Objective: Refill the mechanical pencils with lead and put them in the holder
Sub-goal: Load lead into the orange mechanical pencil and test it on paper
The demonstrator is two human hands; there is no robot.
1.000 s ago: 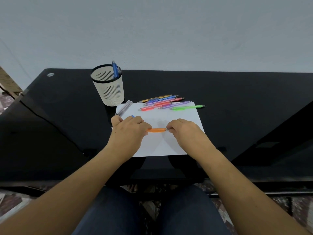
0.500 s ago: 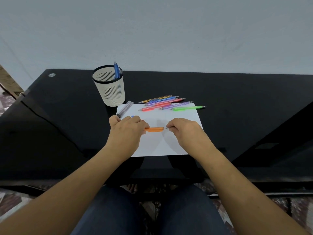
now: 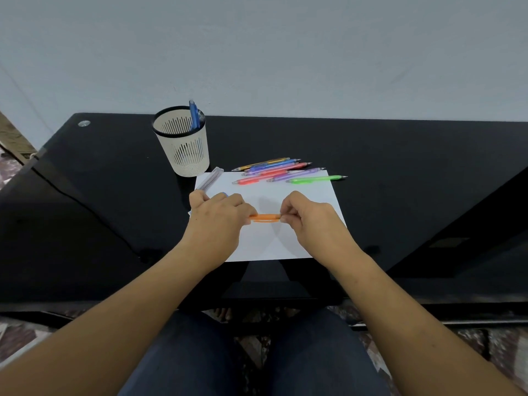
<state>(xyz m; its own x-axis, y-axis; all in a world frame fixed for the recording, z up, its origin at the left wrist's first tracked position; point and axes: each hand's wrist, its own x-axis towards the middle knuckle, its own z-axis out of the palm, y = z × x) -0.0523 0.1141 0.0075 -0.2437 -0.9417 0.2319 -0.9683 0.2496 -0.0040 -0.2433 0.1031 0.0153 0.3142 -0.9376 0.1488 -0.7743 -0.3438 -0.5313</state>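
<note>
An orange mechanical pencil [image 3: 265, 218] lies level between my two hands, just above the white paper sheet [image 3: 271, 241]. My left hand [image 3: 218, 217] grips its left end, and my right hand [image 3: 307, 217] pinches its right end. Several coloured mechanical pencils [image 3: 281, 170] lie in a row along the sheet's far edge, a green one [image 3: 315, 179] nearest. A clear lead case [image 3: 210, 178] rests at the sheet's far left corner. The white mesh holder [image 3: 183, 142] stands behind it with a blue pencil [image 3: 194, 114] inside.
Everything sits on a black glass desk [image 3: 400, 167] against a pale wall. A dark cable [image 3: 85, 204] runs across the desk's left side. My legs in dark trousers [image 3: 257, 352] are under the front edge.
Both hands and the orange pencil stay in nearly the same place. My right hand's fingers have shifted slightly at the pencil's right end.
</note>
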